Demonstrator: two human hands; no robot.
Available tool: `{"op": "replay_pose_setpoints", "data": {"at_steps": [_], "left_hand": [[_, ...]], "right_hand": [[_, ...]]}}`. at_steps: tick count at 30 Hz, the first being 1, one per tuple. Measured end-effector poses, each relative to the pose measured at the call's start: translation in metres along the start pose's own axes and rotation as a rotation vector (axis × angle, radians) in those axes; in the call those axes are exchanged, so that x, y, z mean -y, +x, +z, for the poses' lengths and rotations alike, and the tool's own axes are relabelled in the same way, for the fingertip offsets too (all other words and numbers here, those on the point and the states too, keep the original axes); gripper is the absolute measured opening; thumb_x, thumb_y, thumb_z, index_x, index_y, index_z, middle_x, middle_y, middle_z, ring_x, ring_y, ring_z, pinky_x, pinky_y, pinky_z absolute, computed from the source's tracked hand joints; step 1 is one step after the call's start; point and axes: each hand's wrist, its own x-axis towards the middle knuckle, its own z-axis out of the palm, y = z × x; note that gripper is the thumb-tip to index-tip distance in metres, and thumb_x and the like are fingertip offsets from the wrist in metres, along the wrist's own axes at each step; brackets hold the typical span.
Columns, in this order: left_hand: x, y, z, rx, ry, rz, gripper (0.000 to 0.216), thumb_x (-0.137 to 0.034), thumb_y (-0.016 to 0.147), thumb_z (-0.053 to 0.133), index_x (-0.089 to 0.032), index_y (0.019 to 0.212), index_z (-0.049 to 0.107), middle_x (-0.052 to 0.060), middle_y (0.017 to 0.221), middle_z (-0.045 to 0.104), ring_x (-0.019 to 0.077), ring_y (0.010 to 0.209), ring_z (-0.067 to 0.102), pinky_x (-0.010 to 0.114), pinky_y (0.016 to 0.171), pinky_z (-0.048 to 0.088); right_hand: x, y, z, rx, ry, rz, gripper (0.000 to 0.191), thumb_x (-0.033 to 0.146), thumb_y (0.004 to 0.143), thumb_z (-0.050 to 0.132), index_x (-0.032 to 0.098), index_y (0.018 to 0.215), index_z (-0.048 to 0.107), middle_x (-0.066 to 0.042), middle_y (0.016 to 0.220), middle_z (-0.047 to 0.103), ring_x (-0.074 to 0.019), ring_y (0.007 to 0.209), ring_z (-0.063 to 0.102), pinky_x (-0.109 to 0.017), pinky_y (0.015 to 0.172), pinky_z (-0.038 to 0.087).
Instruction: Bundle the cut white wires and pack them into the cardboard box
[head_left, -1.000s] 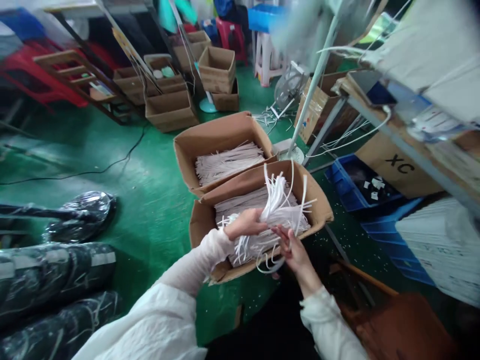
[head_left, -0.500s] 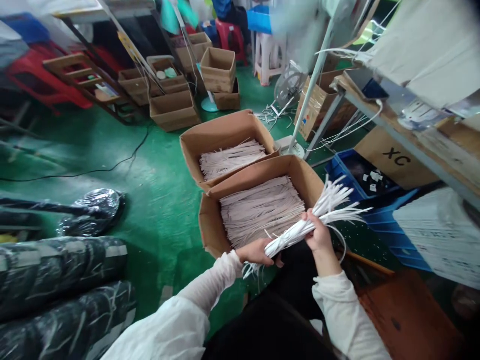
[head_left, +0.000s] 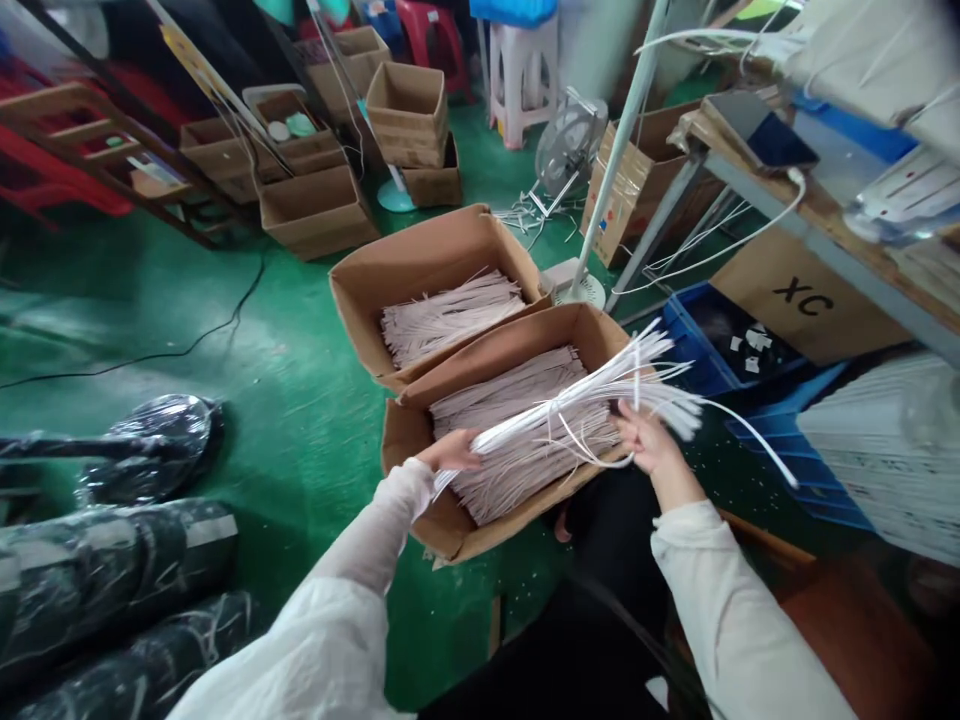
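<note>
The bundle [head_left: 525, 418] of white strips is found above the front box [head_left: 411, 432], between the person's two hands. Its long axis runs on a slant, from the near left to the far right, across the box's mouth. The left hand [head_left: 455, 452] is closed around the narrow left end. The right hand [head_left: 649, 440] is at the near side of the splayed right end, fingers partly curled; whether it grips the bundle or only a loose strand there cannot be told. A tie [head_left: 555, 408] crosses the bundle roughly midway between the hands, neither clearly nearer. The splayed tips reach past the box's right rim. Below the bundle, loose strips [head_left: 495, 400] lie in the front box. The rear box [head_left: 420, 250], just beyond, holds further strips.
</note>
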Motion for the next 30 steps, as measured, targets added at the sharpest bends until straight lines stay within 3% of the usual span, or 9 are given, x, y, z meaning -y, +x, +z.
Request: {"op": "replay_pose_setpoints", "data": {"at_steps": [4,7,12,15,18,23,25,27,30], "left_hand": [[0.005,0.068,0.029,0.062,0.153,-0.198,0.037,-0.038,0.093,0.062,-0.018,0.123,0.060,0.010,0.125,0.062,0.0234,0.108,0.063,0.045,0.091,0.055],[0.004,0.097,0.053,0.105,0.221,-0.309,0.038,-0.037,0.092,0.063,-0.018,0.125,0.059,0.010,0.125,0.061,0.0237,0.108,0.063,0.044,0.090,0.056],[-0.002,0.104,0.051,0.034,0.260,-0.387,0.038,-0.037,0.093,0.062,-0.017,0.125,0.059,0.011,0.126,0.061,0.0239,0.109,0.063,0.045,0.091,0.055],[-0.025,0.099,0.037,-0.093,0.254,-0.353,0.043,-0.038,0.092,0.062,-0.017,0.130,0.057,0.012,0.133,0.058,0.0273,0.117,0.059,0.052,0.098,0.051],[-0.078,0.083,0.022,-0.210,0.192,-0.155,0.046,-0.036,0.094,0.057,-0.017,0.136,0.053,0.016,0.139,0.056,0.0302,0.128,0.053,0.053,0.108,0.042],[-0.212,0.004,0.016,-0.241,0.014,0.404,0.043,-0.041,0.102,0.033,-0.023,0.126,0.064,0.006,0.132,0.067,0.0173,0.121,0.060,0.027,0.105,0.045],[-0.262,-0.039,0.028,-0.141,-0.206,0.695,0.048,-0.048,0.100,0.033,-0.024,0.122,0.068,0.005,0.126,0.070,0.0192,0.117,0.063,0.029,0.104,0.048],[-0.300,-0.077,0.050,0.014,-0.449,0.856,0.052,-0.056,0.096,0.039,-0.023,0.120,0.070,0.007,0.124,0.072,0.0237,0.117,0.064,0.035,0.107,0.048],[-0.335,-0.109,0.089,0.149,-0.646,0.790,0.058,-0.066,0.088,0.046,-0.024,0.118,0.072,0.007,0.122,0.073,0.0276,0.119,0.064,0.041,0.110,0.047]], "right_hand": [[-0.040,-0.017,-0.047,-0.029,0.054,0.025,0.036,0.033,0.065,0.089,0.013,0.082,0.064,0.003,0.064,0.057,0.0020,0.037,0.023,-0.009,0.029,0.016],[-0.043,-0.052,-0.075,-0.020,0.129,-0.026,0.036,0.040,0.069,0.086,0.014,0.085,0.067,0.006,0.059,0.045,0.0001,0.039,0.024,-0.010,0.030,0.018],[-0.015,-0.116,-0.092,-0.036,0.129,-0.071,0.035,0.051,0.079,0.075,0.018,0.087,0.065,0.005,0.060,0.042,-0.0024,0.042,0.025,-0.013,0.034,0.017],[-0.010,-0.143,-0.092,-0.050,0.093,-0.147,0.031,0.046,0.078,0.077,0.019,0.081,0.062,0.005,0.059,0.043,-0.0032,0.042,0.028,-0.015,0.036,0.019],[-0.013,-0.160,-0.093,-0.028,0.052,-0.255,0.032,0.048,0.080,0.075,0.020,0.084,0.062,0.005,0.058,0.044,-0.0049,0.044,0.032,-0.017,0.040,0.023],[-0.023,-0.188,-0.101,-0.020,-0.126,-0.480,0.037,0.058,0.089,0.062,0.021,0.095,0.063,0.003,0.062,0.045,-0.0082,0.047,0.033,-0.023,0.043,0.022],[-0.033,-0.206,-0.104,-0.035,-0.225,-0.544,0.041,0.062,0.093,0.054,0.021,0.096,0.062,0.002,0.064,0.046,-0.0090,0.049,0.033,-0.025,0.045,0.023],[-0.047,-0.226,-0.107,-0.036,-0.310,-0.599,0.047,0.065,0.095,0.046,0.020,0.096,0.061,0.002,0.066,0.047,-0.0094,0.052,0.036,-0.025,0.047,0.026],[-0.067,-0.252,-0.115,-0.044,-0.389,-0.713,0.053,0.067,0.097,0.037,0.018,0.091,0.056,0.002,0.066,0.049,-0.0095,0.055,0.040,-0.024,0.051,0.030]]}}
